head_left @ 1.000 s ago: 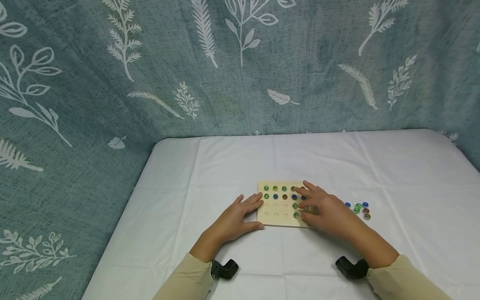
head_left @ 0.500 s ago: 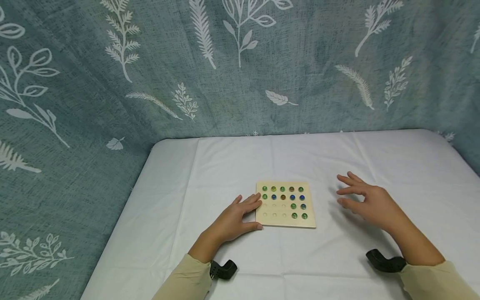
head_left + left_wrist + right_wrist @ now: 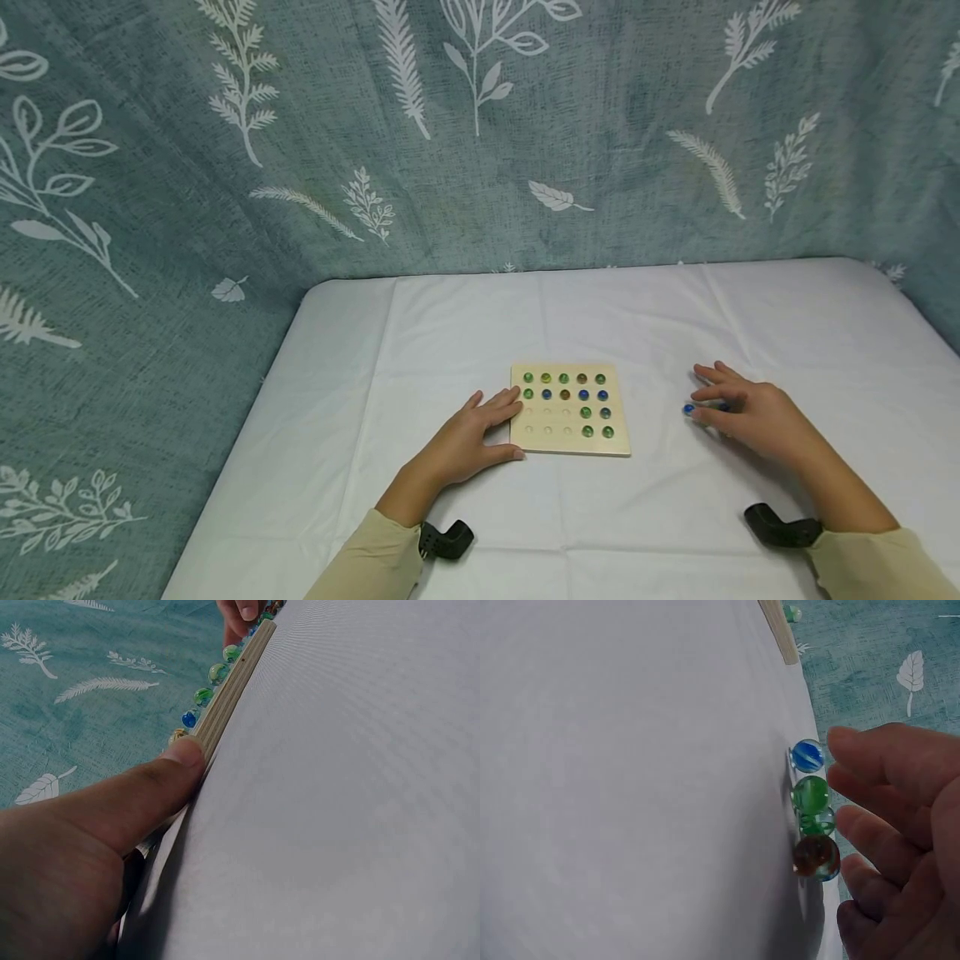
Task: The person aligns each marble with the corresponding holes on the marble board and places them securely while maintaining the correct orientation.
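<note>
In the head view the right hand (image 3: pixel 761 417) hides most of the loose marbles (image 3: pixel 811 793); the left hand (image 3: pixel 472 437) covers part of the near-left side of the board (image 3: pixel 557 403). The left sleeve (image 3: pixel 371 550) and right sleeve (image 3: pixel 877 558) run off the bottom. From the right wrist, a brown marble (image 3: pixel 814 856) partly covers another, and whether the hand touches the blue marble (image 3: pixel 808 755) is hard to tell.

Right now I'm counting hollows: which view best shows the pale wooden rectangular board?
The head view: the pale wooden rectangular board shows its top face and hollows. Left wrist shows it edge-on; right wrist, only one end.
</note>
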`<action>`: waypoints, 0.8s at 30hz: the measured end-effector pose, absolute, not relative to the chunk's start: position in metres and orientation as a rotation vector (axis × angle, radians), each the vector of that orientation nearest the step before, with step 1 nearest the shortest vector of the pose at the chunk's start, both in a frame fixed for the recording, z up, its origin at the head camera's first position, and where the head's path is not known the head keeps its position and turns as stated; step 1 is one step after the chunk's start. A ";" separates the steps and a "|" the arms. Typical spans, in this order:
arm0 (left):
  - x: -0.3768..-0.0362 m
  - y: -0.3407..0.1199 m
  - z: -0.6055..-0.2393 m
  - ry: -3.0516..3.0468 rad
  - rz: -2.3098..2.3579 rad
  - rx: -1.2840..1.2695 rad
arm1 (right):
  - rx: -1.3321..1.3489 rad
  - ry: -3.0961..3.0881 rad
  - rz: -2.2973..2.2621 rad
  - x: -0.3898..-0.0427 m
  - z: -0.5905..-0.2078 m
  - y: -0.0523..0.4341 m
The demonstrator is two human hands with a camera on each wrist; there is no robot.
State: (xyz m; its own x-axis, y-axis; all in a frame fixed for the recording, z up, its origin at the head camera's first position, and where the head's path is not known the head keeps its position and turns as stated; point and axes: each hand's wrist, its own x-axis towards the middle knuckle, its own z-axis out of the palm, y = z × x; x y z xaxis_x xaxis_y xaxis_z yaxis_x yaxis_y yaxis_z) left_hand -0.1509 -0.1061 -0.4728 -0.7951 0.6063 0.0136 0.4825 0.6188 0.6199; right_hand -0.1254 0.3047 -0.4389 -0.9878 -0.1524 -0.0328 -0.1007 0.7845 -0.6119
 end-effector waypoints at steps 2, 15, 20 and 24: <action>-0.151 -0.106 -0.473 2.647 0.925 0.900 | -0.215 2.888 -0.983 -0.125 -0.441 0.304; -0.150 -0.106 -0.471 2.641 0.927 0.893 | -0.214 2.884 -0.925 -0.128 -0.443 0.300; -0.150 -0.106 -0.471 2.643 0.922 0.897 | -0.222 2.871 -0.923 -0.130 -0.442 0.300; -0.150 -0.106 -0.471 2.643 0.924 0.898 | -0.228 2.860 -0.915 -0.131 -0.441 0.299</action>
